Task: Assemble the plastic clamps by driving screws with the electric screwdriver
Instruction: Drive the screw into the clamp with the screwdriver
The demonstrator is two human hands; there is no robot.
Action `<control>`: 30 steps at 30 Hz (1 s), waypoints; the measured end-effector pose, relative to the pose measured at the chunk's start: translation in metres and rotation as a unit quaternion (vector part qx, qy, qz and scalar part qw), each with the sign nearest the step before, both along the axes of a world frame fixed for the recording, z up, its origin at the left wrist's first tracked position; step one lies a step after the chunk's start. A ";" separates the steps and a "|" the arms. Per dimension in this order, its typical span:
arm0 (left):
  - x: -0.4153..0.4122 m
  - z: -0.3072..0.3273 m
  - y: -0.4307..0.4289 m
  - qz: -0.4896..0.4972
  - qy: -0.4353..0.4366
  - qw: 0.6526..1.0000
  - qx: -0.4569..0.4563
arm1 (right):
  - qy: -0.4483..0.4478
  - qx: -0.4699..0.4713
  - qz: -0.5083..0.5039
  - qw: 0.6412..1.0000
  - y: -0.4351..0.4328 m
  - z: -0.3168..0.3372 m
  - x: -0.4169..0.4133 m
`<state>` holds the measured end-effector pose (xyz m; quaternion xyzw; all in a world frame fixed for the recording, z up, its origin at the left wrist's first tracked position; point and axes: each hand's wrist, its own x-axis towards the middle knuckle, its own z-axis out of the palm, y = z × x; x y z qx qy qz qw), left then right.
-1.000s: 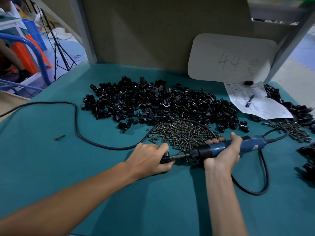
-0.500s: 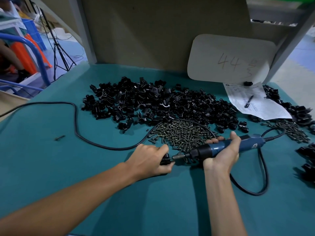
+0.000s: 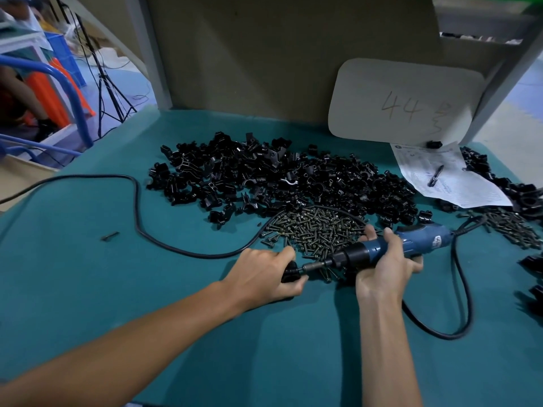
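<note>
My left hand (image 3: 264, 274) grips a black plastic clamp (image 3: 291, 273) on the green table mat, most of the clamp hidden by my fingers. My right hand (image 3: 385, 268) grips the blue and black electric screwdriver (image 3: 411, 245), which lies nearly level and points left. Its metal bit (image 3: 314, 265) meets the clamp. Just behind the hands lies a pile of dark screws (image 3: 317, 227). Farther back spreads a big heap of loose black clamps (image 3: 279, 177).
The screwdriver's black cord (image 3: 461, 304) loops at the right and another stretch runs left across the mat (image 3: 136, 201). A single screw (image 3: 110, 236) lies at the left. A paper sheet with a pen (image 3: 440, 177), a white "44" card (image 3: 405, 104), more screws (image 3: 511, 227) and clamps (image 3: 526, 195) sit right.
Both hands stay in nearly the same place with the bit against the clamp; the view has shifted very slightly.
</note>
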<state>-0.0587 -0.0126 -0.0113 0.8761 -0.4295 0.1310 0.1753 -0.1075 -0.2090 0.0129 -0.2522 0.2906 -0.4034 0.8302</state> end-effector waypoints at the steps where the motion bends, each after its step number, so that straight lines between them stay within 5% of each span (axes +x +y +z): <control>1: 0.000 0.000 0.000 0.002 0.001 1.000 0.007 | 0.004 0.002 -0.001 1.000 0.001 0.000 0.000; 21: 0.003 -0.006 0.001 -0.004 0.019 1.000 0.023 | 0.003 0.025 -0.014 1.000 -0.014 0.003 -0.002; 25: 0.004 -0.006 0.002 0.012 0.023 1.000 0.003 | 0.062 -0.046 0.012 0.997 -0.058 0.031 -0.017; 27: 0.006 -0.007 0.002 0.012 0.030 0.999 0.007 | 0.174 -0.153 0.081 0.969 -0.078 0.037 -0.034; 30: 0.006 -0.009 0.002 0.006 0.056 0.998 0.010 | 0.353 -0.343 0.135 0.860 -0.090 0.022 -0.061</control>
